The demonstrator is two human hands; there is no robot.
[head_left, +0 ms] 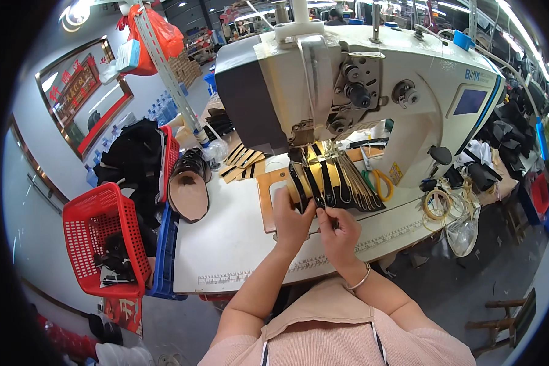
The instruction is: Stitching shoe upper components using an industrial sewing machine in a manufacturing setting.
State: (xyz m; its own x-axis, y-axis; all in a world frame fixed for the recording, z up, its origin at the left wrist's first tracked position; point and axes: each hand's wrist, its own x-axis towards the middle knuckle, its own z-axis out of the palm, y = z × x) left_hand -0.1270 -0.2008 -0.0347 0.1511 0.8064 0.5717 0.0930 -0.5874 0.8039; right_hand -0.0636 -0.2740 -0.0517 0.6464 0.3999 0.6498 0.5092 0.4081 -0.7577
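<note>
Two red baskets (105,235), far left. Your left hand (291,216): fingers curled closed around the strips' (328,190) left edge. Strips: narrow, shiny black with tan-gold, fanned side by side beneath the head of one sewing machine (412,125); overlapped, can't count. Your right hand (340,236): fingertips pinched near their front ends, grip unclear. One pair of scissors (382,186), right.

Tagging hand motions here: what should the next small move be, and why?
Probably a slight straightening of the black strips with the right grip while the left grip steadies them: both are at the strips' near ends, close to the sewing machine, and the strips fan apart toward the right.
</note>
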